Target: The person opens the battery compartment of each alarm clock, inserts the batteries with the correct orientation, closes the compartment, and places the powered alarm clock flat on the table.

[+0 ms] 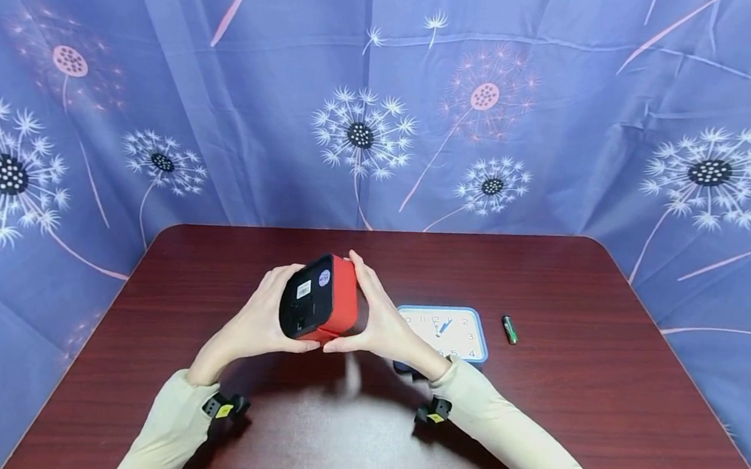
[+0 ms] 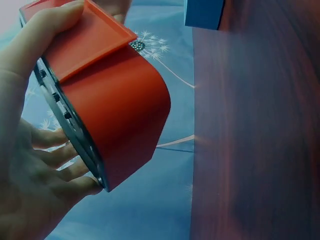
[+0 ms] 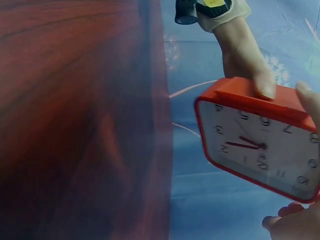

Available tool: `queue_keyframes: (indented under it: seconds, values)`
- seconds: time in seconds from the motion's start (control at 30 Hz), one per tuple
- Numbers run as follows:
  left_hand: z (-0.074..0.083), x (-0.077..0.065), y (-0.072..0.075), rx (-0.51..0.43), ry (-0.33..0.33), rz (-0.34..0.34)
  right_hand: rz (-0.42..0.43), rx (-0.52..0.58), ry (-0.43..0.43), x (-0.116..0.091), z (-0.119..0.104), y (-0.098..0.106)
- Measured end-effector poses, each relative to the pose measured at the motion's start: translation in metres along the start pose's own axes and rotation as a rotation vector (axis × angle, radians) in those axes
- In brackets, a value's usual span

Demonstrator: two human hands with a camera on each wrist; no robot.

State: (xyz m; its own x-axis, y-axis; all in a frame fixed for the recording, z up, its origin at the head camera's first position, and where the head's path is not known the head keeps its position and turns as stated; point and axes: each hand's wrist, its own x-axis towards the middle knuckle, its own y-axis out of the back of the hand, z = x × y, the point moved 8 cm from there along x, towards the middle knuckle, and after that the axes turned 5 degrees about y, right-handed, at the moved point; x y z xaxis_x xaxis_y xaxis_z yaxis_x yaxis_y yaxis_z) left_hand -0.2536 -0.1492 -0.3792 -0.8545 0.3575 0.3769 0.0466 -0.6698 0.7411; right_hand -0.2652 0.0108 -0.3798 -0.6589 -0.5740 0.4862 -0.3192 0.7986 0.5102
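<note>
Two hands, left [image 1: 254,321] and right [image 1: 378,320], hold a red clock [image 1: 344,302] between them at the middle of the head frame, each with thumb and fingers spread wide across the casing. There its black back [image 1: 309,303] faces left and toward the viewer; the long axis is foreshortened and hard to judge. In the right wrist frame the axis runs from left to right, sloping slightly downward, with the numeral 6 along the upper edge.

The right wrist view alone shows the red clock's dial [image 3: 232,152]; the head view alone shows the white label [image 1: 303,289] and round sticker [image 1: 324,278] on its back. The left wrist view adds a raised red panel [image 2: 97,40] under the left thumb. Right of centre in the head frame, a blue-rimmed clock [image 1: 450,334] and a green battery [image 1: 509,330] lie on the table [image 1: 603,388].
</note>
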Motion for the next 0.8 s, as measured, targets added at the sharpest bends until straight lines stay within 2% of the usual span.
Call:
queue_keyframes:
  seconds: [0.13,0.3,0.53,0.8]
  values:
    - [-0.004,-0.002,0.0,-0.024,0.068,-0.004,-0.013,0.033,-0.035,-0.004,0.005,-0.006]
    - [-0.005,-0.004,0.0,-0.051,0.103,-0.012,-0.038,0.064,-0.047,-0.006,0.012,-0.014]
    - [-0.003,-0.005,0.002,-0.095,0.109,-0.006,-0.076,0.08,-0.037,-0.008,0.015,-0.025]
    - [-0.004,-0.007,0.002,-0.135,0.103,-0.01,-0.132,0.132,-0.068,-0.011,0.023,-0.041]
